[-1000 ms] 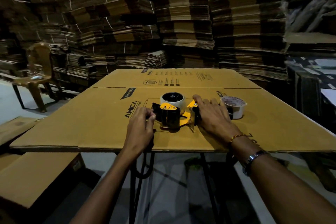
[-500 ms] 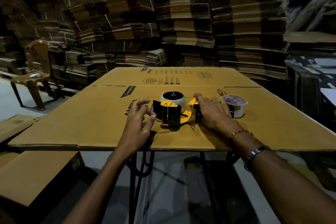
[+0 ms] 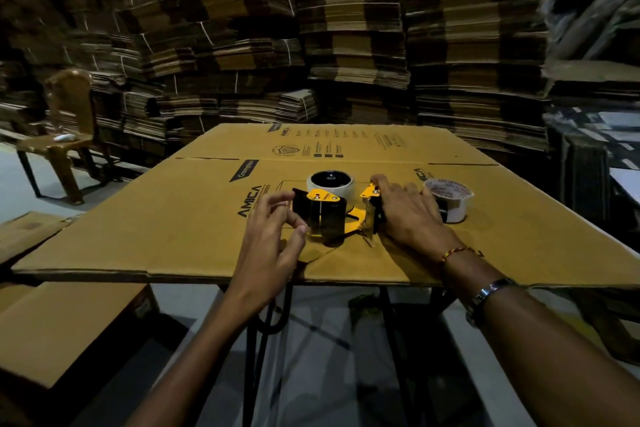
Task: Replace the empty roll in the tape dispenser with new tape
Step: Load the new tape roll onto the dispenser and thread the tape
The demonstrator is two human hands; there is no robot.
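Head view looks down on a flattened cardboard box [image 3: 173,229] laid as a tabletop, with the yellow and black tape dispenser [image 3: 329,215] lying near the middle of its near half; every place below is given from that dispenser. Right hand [image 3: 408,215] covers the dispenser's right end, palm down, fingers curled over the handle part and gripping it, the index fingertip up by the yellow plate at the far corner. Left hand [image 3: 273,236] sits just left of the dispenser, raised a little off the cardboard; its fingers are loosely bent, thumb tip and fingertips drawn near one another close to the black guard, but whether they pinch anything there I cannot tell (the light is dim and the gap is small). Just behind the dispenser, touching or nearly touching it, stands a white roll of tape [image 3: 330,184] on its flat side, its dark core facing up; to the right of the dispenser, beyond the right hand, a second roll [image 3: 450,201] stands on its flat side, paler and thin-walled, with printing on its inner ring. On the right wrist are a thread band [image 3: 457,251] and a metal bracelet [image 3: 488,291]; far left of the dispenser a brown plastic chair [image 3: 65,135] stands on the floor; behind everything rise stacks of flattened cartons [image 3: 346,45].
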